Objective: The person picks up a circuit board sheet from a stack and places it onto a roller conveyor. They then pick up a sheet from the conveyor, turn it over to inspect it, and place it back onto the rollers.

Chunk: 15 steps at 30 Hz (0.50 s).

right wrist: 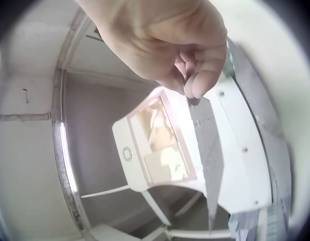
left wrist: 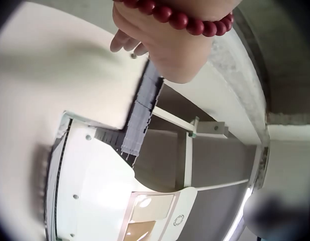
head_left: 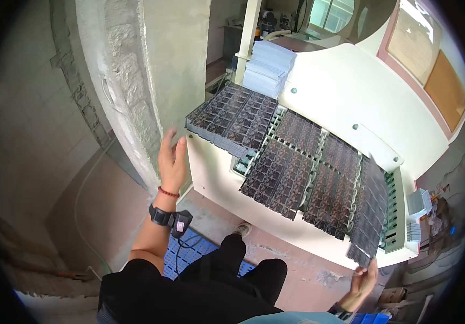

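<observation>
In the head view my right hand [head_left: 365, 281] pinches the near end of a thin dark sheet marked in a grid [head_left: 370, 210]. The sheet is tilted over the right side of a cream machine's bed. Seen from the right wrist, thumb and fingers grip the sheet's edge [right wrist: 209, 145]. My left hand [head_left: 173, 164], fingers extended and holding nothing, is raised beside the near left corner of a stack of dark gridded sheets [head_left: 232, 116]. Several similar sheets [head_left: 278, 178] lie in rows on the slotted green bed between the stack and the right hand.
A pile of pale blue sheets [head_left: 267, 67] stands behind the dark stack. The machine's cream hood [head_left: 340, 92] rises at the back. A rough concrete pillar [head_left: 124, 81] stands close on the left. Blue plastic slats [head_left: 189, 251] lie underfoot, and small trays [head_left: 419, 202] sit at the machine's right end.
</observation>
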Each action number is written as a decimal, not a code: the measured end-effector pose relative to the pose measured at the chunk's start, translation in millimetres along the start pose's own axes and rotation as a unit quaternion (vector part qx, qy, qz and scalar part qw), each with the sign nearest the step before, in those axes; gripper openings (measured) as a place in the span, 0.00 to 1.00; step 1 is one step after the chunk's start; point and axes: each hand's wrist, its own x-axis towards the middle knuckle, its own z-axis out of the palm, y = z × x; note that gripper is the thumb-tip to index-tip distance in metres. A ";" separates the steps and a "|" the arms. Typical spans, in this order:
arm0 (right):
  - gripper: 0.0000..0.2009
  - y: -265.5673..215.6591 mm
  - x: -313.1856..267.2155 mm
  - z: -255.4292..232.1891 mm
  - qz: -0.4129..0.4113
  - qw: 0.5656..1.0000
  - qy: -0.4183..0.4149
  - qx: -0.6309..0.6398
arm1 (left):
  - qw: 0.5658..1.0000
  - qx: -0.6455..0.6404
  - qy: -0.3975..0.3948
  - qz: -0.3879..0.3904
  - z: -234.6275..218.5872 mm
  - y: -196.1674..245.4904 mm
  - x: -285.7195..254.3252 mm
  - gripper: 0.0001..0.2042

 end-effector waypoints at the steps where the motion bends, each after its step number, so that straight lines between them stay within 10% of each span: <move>1: 0.13 9.5 7.8 25.7 0.012 1.000 -0.002 0.014 | 0.999 0.035 -0.002 0.036 1.8 7.4 9.0 0.20; 5: 0.12 50.7 43.4 118.5 0.059 0.998 -0.027 -0.022 | 0.961 0.230 -0.063 0.140 3.2 3.3 41.2 0.23; 15: 0.15 162.5 116.1 296.4 0.193 0.961 -0.172 -0.099 | 0.943 0.247 -0.127 0.181 -2.1 15.1 29.7 0.21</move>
